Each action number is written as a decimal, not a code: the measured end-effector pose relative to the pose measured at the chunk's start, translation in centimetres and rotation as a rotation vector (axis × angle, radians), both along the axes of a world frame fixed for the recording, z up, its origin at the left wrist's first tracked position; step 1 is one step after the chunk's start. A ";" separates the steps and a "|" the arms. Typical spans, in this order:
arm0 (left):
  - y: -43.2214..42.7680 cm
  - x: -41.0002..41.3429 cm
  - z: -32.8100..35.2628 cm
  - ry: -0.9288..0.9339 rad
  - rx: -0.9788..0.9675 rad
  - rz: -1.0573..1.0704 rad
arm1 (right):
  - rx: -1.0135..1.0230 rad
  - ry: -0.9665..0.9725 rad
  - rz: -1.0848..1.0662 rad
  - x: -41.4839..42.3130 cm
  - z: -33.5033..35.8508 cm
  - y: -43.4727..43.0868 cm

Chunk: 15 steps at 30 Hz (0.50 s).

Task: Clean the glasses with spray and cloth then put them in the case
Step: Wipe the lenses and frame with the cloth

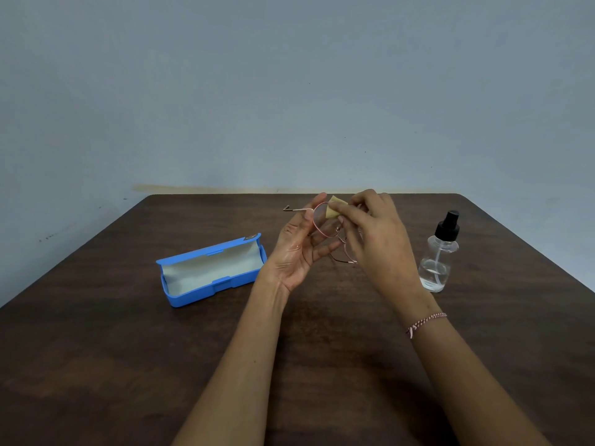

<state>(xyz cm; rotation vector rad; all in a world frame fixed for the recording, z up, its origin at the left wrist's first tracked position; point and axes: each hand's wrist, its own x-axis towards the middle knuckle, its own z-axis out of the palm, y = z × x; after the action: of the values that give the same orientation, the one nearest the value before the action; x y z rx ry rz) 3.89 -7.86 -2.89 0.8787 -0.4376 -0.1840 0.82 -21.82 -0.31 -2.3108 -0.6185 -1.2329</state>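
above the middle of the table (pixel 96 349), the glasses (pixel 323 224) are held clear of the wood between both hands. the left hand (pixel 297 252) sits palm up at 9 o'clock of the frame, its thumb and fingers curled onto the rim of one lens, so it is clamped on the glasses. one temple sticks out past the thumb toward 9 o'clock. the other lens hangs lower, at about 5 o'clock of the first, partly hidden behind the right hand (pixel 378 235). that hand comes in from 3 o'clock with its back toward the camera. its thumb and fingertips pinch a small folded yellow cloth (pixel 335 210) against the upper lens, at about 1 o'clock on that lens. the left palm looks wet and shiny. a case (pixel 212 273) lies on the table at 9 o'clock of the hands, well apart from them, its lid swung open away from the camera; only its pale lining shows inside. a bottle (pixel 438 255) stands upright at 3 o'clock of the hands, near the right hand but not touching it. it has a black spray head on top, a thin tube running down inside and a shallow layer of clear liquid at the bottom. a beaded bracelet (pixel 425 324) circles the right wrist. a plain blue-grey wall (pixel 289 91) rises behind the table's far edge at 12 o'clock.
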 end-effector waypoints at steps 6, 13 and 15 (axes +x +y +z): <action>0.0 0.1 -0.1 -0.018 -0.063 -0.010 | -0.006 0.000 0.023 0.0 -0.1 0.1; 0.4 0.7 -0.2 -0.019 -0.220 -0.004 | -0.116 0.028 0.263 -0.3 0.1 0.2; 0.4 0.7 -0.2 -0.012 -0.230 -0.012 | -0.078 0.021 0.255 -0.2 0.1 -0.1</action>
<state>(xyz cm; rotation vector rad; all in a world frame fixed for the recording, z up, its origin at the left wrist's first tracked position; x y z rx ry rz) 4.55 -7.42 -3.07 0.6524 -0.4654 -0.1364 0.66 -21.90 -0.18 -2.2196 -0.9358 -1.0816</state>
